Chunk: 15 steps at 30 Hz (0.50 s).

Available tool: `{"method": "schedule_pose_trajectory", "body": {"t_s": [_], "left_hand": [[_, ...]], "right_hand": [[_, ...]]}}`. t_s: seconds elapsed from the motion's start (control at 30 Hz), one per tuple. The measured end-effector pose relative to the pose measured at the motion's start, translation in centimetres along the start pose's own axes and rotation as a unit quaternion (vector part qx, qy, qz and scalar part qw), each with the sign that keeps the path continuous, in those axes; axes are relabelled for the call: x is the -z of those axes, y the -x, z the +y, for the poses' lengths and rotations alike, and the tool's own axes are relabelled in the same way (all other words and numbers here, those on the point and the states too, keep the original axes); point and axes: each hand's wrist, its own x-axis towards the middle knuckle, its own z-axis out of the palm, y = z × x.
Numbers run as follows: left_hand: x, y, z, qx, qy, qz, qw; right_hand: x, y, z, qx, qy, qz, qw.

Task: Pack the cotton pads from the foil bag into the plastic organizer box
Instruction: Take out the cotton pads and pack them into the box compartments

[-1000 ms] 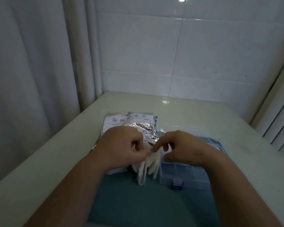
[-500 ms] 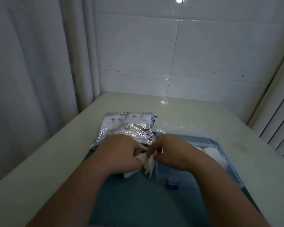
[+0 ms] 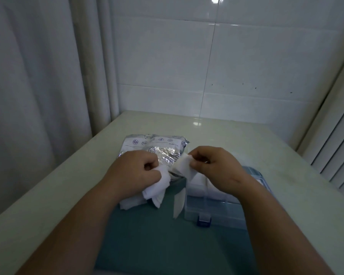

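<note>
Both grips pinched tight, left hand (image 3: 135, 171) clutching a cotton pad bunch (image 3: 157, 185), right hand (image 3: 216, 167) nipping one cotton pad (image 3: 184, 165), foil bag (image 3: 157, 144) just behind, organizer box (image 3: 216, 207) under the right grip

Foil bag (image 3: 155, 147) behind, organizer box (image 3: 222, 207) right, both on mat (image 3: 157, 239).

- Back wall (image 3: 246, 62): large glossy white tiles, thin grout lines, a few dark specks.
- Ceiling light reflection (image 3: 216, 0) at top edge.
- Pale curtain (image 3: 38, 86) hangs left, folds reaching the desk's far-left corner.
- Vertical blinds (image 3: 338, 135) at right.
- Cream desk (image 3: 226, 132), glossy; teal mat (image 3: 167, 245) on near edge.
- Overall dim.
</note>
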Motion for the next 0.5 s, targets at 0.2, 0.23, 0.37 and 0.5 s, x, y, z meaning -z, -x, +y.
{"method": "schedule_pose_trajectory", "body": {"t_s": [0.2, 0.23, 0.37, 0.5], "left_hand": [[-0.2, 0.1, 0.3, 0.02, -0.052, -0.01, 0.998], [-0.2, 0.0, 0.2, 0.028, -0.049, -0.013, 0.998], [-0.3, 0.0, 0.2, 0.044, -0.059, -0.025, 0.997], [-0.4, 0.1, 0.4, 0.043, -0.067, -0.028, 0.996]], "right_hand": [[-0.2, 0.2, -0.5, 0.046, 0.006, -0.068, 0.997], [-0.3, 0.2, -0.5, 0.053, 0.013, -0.08, 0.995], [-1.2, 0.2, -1.2, 0.084, 0.091, -0.144, 0.982], [-2.5, 0.5, -2.5, 0.059, 0.19, -0.207, 0.958]]}}
